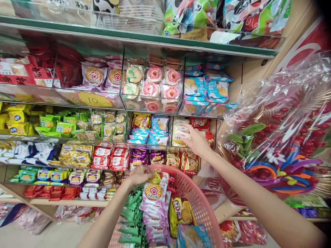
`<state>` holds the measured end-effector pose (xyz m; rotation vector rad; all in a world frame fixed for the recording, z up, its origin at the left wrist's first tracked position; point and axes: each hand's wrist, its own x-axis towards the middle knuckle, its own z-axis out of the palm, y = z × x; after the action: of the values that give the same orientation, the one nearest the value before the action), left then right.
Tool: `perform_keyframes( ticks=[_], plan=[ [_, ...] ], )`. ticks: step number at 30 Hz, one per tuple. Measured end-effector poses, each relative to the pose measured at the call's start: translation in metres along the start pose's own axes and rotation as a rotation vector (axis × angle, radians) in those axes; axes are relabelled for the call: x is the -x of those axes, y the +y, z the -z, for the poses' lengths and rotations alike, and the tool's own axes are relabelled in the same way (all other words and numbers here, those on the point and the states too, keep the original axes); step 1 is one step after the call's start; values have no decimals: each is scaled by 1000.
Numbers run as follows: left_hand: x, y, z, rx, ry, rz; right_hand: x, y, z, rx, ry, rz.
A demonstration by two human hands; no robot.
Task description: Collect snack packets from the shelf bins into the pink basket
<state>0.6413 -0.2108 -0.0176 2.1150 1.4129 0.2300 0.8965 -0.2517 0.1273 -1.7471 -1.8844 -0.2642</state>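
A pink plastic basket [197,199] sits low in the middle, filled with snack packets: green ones, pink-and-white biscuit packets [154,196] and a yellow one. My left hand [139,174] grips the basket's far rim with curled fingers. My right hand [196,140] reaches into the third shelf's right bin, fingers spread on cream-coloured snack packets [179,133], beside red packets [200,123].
Clear-fronted shelf bins [152,103] hold many wrapped snacks in rows, with a green-edged shelf [139,38] above. A large cellophane-wrapped bouquet [281,137] with red berries stands at the right, close to my right forearm. The floor shows at bottom left.
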Motion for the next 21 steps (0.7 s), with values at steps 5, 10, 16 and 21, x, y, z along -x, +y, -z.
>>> perform_keyframes(
  ticks=[5,10,16,21],
  plan=[
    [3,2,2,18,-14,-27,8,-2,2,-68,78,85],
    [6,6,5,24,-23,-13,28,-18,25,-53,135,134],
    [5,7,4,7,-29,-8,91,-58,41,-329,-24,-35],
    [5,6,3,26,-36,-20,157,-84,2,-714,-504,-282]
  ],
)
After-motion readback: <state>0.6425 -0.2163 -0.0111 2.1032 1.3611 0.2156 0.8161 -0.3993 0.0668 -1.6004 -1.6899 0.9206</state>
